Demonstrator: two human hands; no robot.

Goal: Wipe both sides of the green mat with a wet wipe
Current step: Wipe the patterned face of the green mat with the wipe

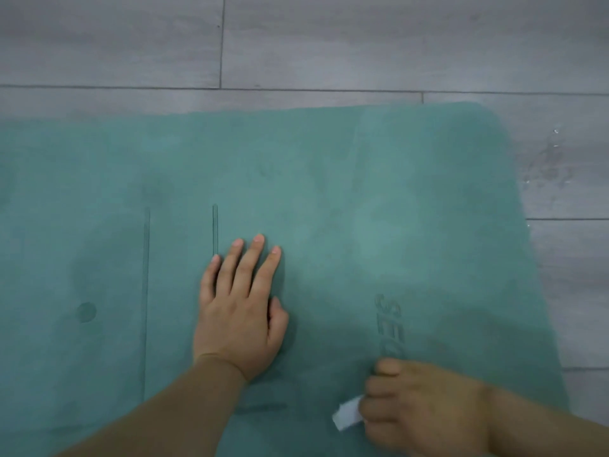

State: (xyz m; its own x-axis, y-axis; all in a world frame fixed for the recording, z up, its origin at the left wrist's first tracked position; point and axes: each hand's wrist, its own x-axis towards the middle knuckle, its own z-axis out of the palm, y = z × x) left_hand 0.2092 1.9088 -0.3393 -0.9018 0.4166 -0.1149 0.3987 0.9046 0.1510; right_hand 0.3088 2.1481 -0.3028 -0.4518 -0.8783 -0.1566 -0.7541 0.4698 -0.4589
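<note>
Here, nearest the camera, the right hand is curling its fingers around a white wet wipe and pressing it down onto the green mat, just below the embossed lettering. Only a folded corner of the wipe is poking out on the thumb side; the rest is lying hidden under the hand, which is looking slightly blurred.

A little further out, the left hand is lying flat on the mat, fingers straight and close together, thumb tucked alongside, holding nothing and seemingly pinning the mat in place.

As for progress, the mat is lying spread on the grey plank floor with its printed face up, marked with thin lines and a dot. Darker and paler patches are showing across the surface, which may be dampness from wiping, though I cannot tell for certain. My judgement is that this first face is being worked on, and the underside is not yet being dealt with, so flipping and a second wipe are probably remaining.
</note>
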